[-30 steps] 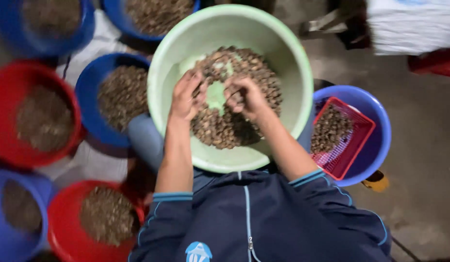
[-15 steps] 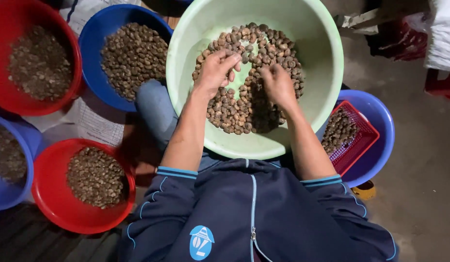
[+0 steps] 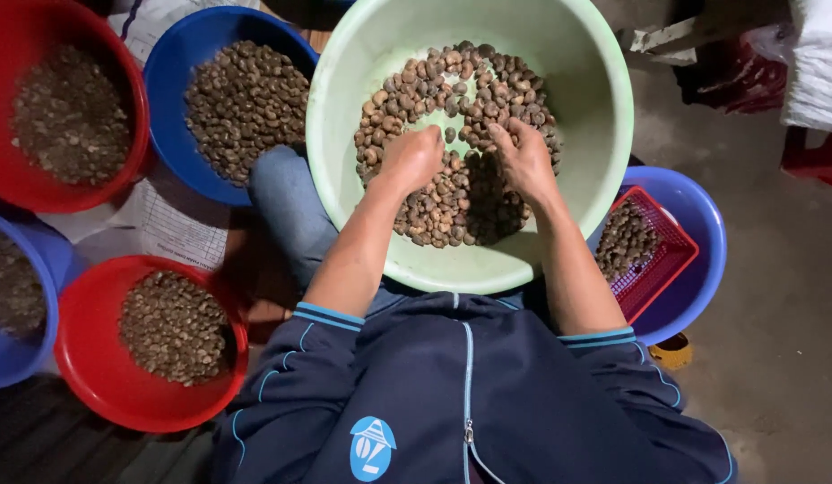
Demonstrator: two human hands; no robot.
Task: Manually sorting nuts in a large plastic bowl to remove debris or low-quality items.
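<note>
Currently both hands are working nuts [image 3: 452, 193] in one green basin [image 3: 595, 81]: left hand [image 3: 414, 157] fisted on some, right hand [image 3: 526, 159] loosely curled; five other tubs are ringing it.

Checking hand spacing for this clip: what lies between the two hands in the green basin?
In the head view, a few brown nuts and a bare patch of the green basin floor lie between the left hand and right hand.

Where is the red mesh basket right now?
The red mesh basket sits tilted inside the blue basin on the person's right, just beside the pale green basin.
</note>
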